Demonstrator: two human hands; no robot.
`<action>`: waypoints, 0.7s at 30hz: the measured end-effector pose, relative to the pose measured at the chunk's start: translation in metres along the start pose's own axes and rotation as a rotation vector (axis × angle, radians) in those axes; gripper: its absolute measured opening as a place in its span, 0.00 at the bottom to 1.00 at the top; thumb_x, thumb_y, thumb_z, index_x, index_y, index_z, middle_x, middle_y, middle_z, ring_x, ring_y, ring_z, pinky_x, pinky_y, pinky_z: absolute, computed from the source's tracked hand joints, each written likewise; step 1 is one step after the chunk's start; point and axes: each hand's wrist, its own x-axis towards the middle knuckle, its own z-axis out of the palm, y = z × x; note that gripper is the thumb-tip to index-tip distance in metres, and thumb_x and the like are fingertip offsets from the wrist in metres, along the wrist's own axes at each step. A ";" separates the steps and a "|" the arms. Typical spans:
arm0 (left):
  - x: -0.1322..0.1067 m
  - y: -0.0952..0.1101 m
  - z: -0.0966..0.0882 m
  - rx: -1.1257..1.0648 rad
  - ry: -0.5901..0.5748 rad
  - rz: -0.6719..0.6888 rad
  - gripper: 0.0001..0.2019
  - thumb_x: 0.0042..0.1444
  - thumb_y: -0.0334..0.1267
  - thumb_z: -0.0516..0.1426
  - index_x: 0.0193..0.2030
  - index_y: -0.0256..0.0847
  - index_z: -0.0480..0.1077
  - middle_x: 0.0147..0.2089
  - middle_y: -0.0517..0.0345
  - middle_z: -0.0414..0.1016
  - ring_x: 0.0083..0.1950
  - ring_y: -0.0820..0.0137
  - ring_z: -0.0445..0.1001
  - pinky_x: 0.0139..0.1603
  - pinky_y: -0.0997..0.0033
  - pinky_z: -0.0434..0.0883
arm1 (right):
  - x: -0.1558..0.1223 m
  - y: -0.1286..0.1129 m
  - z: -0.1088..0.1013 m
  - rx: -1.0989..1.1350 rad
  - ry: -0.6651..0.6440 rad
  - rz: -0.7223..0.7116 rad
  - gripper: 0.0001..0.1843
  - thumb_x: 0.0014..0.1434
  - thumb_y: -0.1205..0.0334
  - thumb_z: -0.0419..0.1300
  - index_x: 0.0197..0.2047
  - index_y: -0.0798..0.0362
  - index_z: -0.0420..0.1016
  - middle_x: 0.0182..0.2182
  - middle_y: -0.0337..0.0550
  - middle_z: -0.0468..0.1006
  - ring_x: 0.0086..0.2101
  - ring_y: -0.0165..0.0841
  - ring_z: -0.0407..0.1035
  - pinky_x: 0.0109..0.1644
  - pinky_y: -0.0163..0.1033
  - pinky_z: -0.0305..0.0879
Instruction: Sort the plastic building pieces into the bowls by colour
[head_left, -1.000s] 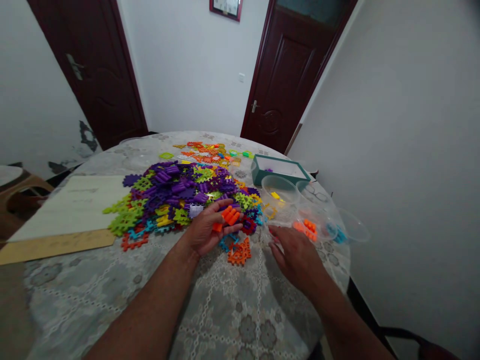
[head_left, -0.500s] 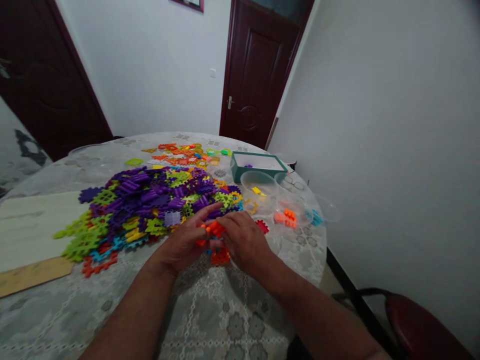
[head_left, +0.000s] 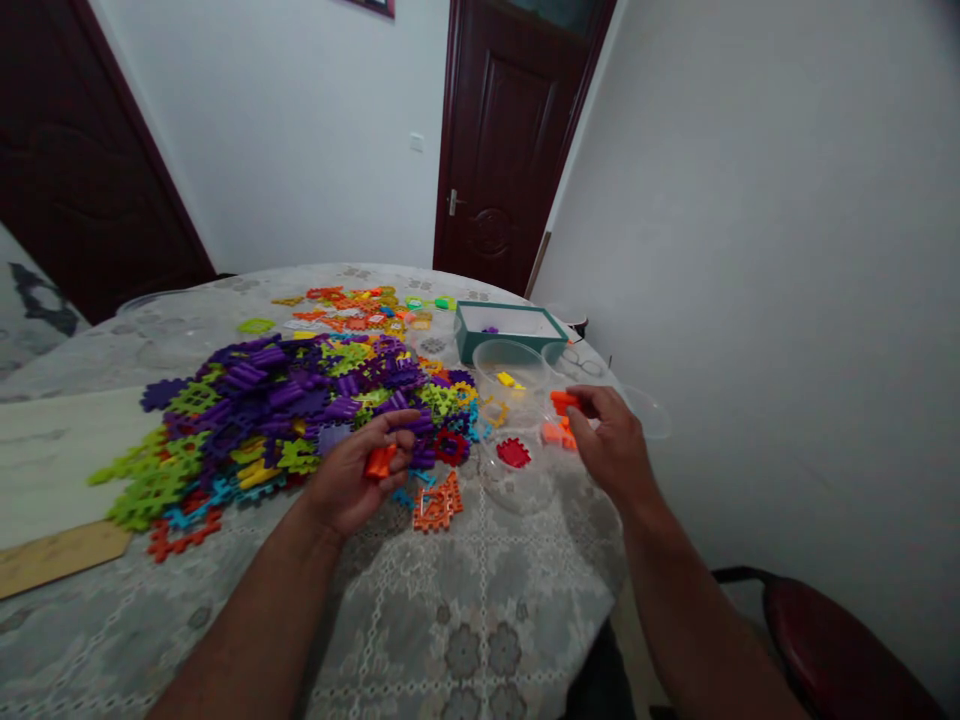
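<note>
Possibly the right hand (head_left: 611, 442), pinching just one end, could drop its orange plastic block (head_left: 562, 402) near the teal rectangular box (head_left: 464, 342), left hand (head_left: 343, 490) cupping another orange block (head_left: 381, 462).

A head-worn camera looks forward and down across a flower-patterned tablecloth (head_left: 409, 600), with the left hand (head_left: 360, 475) and right hand (head_left: 611, 440) near the lens, a dark red paneled door (head_left: 502, 150) well beyond, and a pale wall (head_left: 765, 300) flanking the view's right.

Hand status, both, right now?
Left hand: fingers loosely curled, holding an orange piece.
Right hand: closed, pinching a second orange piece between thumb and fingers.
</note>
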 end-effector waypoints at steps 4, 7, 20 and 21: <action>-0.004 0.001 0.003 -0.072 -0.015 0.034 0.28 0.42 0.26 0.59 0.55 0.32 0.78 0.39 0.47 0.76 0.34 0.68 0.74 0.29 0.71 0.75 | 0.001 0.034 -0.007 -0.106 -0.038 0.017 0.15 0.65 0.62 0.58 0.52 0.53 0.79 0.46 0.52 0.81 0.44 0.42 0.76 0.53 0.50 0.74; -0.005 -0.002 0.005 -0.037 -0.066 0.057 0.33 0.37 0.24 0.58 0.55 0.33 0.79 0.42 0.47 0.76 0.38 0.67 0.74 0.35 0.71 0.76 | -0.003 0.044 -0.003 -0.179 0.026 -0.010 0.16 0.65 0.63 0.56 0.52 0.55 0.79 0.46 0.54 0.81 0.45 0.44 0.75 0.55 0.53 0.73; -0.009 -0.008 0.004 0.299 -0.206 0.027 0.33 0.52 0.32 0.72 0.65 0.47 0.75 0.56 0.49 0.79 0.49 0.64 0.80 0.52 0.64 0.76 | -0.052 -0.074 0.029 0.257 -0.217 -0.181 0.19 0.70 0.66 0.59 0.62 0.48 0.74 0.55 0.49 0.79 0.46 0.36 0.76 0.51 0.43 0.77; -0.010 -0.009 0.003 0.311 -0.254 0.023 0.34 0.53 0.33 0.72 0.68 0.48 0.73 0.57 0.48 0.78 0.51 0.62 0.80 0.53 0.61 0.76 | -0.058 -0.085 0.033 0.298 -0.307 -0.202 0.23 0.70 0.65 0.60 0.67 0.47 0.71 0.59 0.51 0.77 0.49 0.37 0.76 0.51 0.43 0.78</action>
